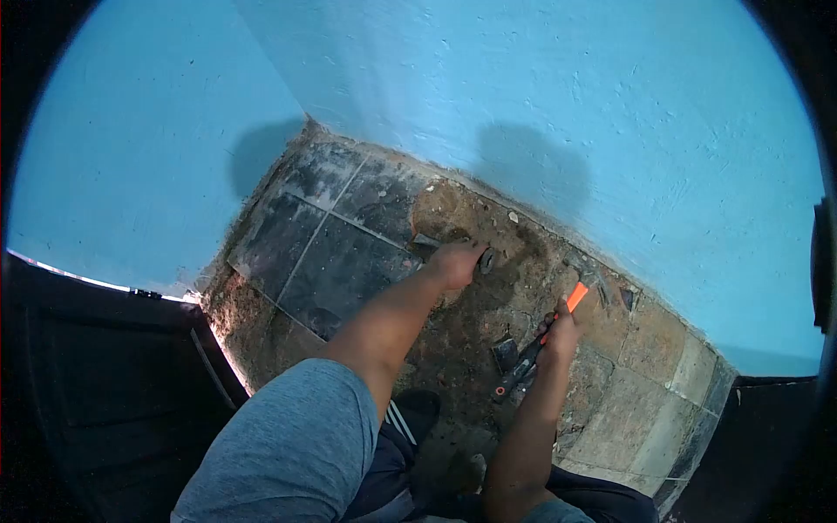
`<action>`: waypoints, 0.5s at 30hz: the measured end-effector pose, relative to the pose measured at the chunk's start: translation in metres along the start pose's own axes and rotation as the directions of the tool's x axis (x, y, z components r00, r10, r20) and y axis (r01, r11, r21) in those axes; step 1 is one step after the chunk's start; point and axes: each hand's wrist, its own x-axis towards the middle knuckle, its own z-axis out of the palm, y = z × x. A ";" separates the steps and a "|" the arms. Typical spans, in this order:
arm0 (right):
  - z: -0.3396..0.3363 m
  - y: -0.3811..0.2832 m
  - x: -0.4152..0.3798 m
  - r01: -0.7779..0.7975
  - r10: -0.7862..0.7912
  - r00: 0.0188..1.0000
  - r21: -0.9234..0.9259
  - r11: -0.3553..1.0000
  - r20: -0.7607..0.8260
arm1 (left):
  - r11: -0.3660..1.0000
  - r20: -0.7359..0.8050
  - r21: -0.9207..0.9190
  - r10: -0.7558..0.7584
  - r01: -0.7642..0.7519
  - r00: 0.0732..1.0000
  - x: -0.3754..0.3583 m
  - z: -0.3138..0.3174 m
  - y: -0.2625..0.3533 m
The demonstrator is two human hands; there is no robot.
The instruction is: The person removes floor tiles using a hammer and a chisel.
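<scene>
My left hand (pixel 457 264) is closed around a metal chisel (pixel 425 241). Its flat end points left at the broken edge of the dark floor tiles (pixel 349 270), and its round butt shows at the right of my fist. In my right hand (pixel 561 335) is a hammer (pixel 577 296) with an orange and black handle. The hammer's metal head is up and to the right of that hand, above the floor near the wall. Around my left hand lies bare brown ground (pixel 471 305) with rubble. A dark broken tile piece (pixel 505 356) lies beside the lower end of the hammer handle.
A light blue wall (pixel 610 105) meets the floor behind my hands, with a corner at upper left. Dark door panels (pixel 113 375) stand at the left. Worn, lighter tiles (pixel 628 418) cover the right side. My shoe (pixel 417 418) is close below the chisel.
</scene>
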 end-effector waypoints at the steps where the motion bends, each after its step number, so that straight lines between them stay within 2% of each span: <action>1: 0.003 0.005 0.000 0.000 0.000 1.000 0.014 1.000 -0.008 | 1.000 0.028 -0.006 -0.004 0.005 1.000 -0.002 -0.008 0.002; 3: 0.011 0.016 -0.004 0.003 -0.002 1.000 0.037 0.999 -0.025 | 1.000 0.069 -0.001 -0.012 0.012 0.998 -0.001 -0.013 0.002; 4: 0.021 0.024 -0.012 0.025 -0.018 0.997 0.088 0.996 -0.081 | 1.000 0.089 0.001 -0.015 0.015 0.996 -0.001 -0.013 0.001; 6: 0.037 0.041 -0.033 0.028 -0.012 0.981 0.077 0.997 -0.195 | 0.998 0.059 -0.002 0.060 -0.060 0.996 -0.001 -0.009 -0.004; 8: 0.043 0.092 -0.043 0.260 -0.243 0.956 0.096 0.961 -0.161 | 0.994 0.041 -0.005 0.111 -0.111 0.993 0.004 0.001 -0.010; 10: 0.059 0.132 -0.061 0.317 -0.299 0.938 0.081 0.945 -0.177 | 0.991 0.039 -0.006 0.130 -0.130 0.991 0.008 0.011 -0.016; 12: 0.069 0.148 -0.088 0.126 -0.117 0.989 0.095 0.987 -0.094 | 0.991 0.037 -0.041 0.129 -0.127 0.991 0.007 0.011 -0.015; 15: 0.079 0.135 -0.115 -0.008 -0.009 0.993 0.146 0.989 0.115 | 0.990 0.043 -0.076 0.120 -0.116 0.992 0.003 0.006 -0.014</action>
